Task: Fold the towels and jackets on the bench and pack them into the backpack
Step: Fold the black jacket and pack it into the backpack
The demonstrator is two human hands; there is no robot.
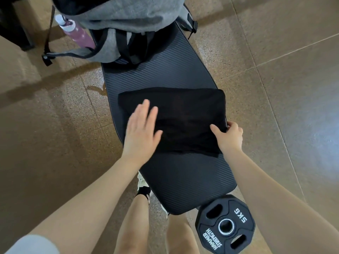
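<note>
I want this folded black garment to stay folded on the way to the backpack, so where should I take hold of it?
Probably by its two short ends, one hand from each side. The folded black garment lies flat across the bench; the right hand already grips one end, the left hand lies flat on top.

Ribbed matt bench pad (176, 74) — glossy floor tiles (275, 88)

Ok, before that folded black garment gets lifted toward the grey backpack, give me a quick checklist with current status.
1. Folded black fabric garment lies compact on the black ribbed bench pad: ok.
2. Left hand flat on the garment: ok.
3. Right hand pinches its right edge: ok.
4. Grey fabric backpack at the bench's far end: ok.
5. Backpack opening unzipped: cannot tell.
6. Black 5 kg weight plate clear of the path: ok.
</note>
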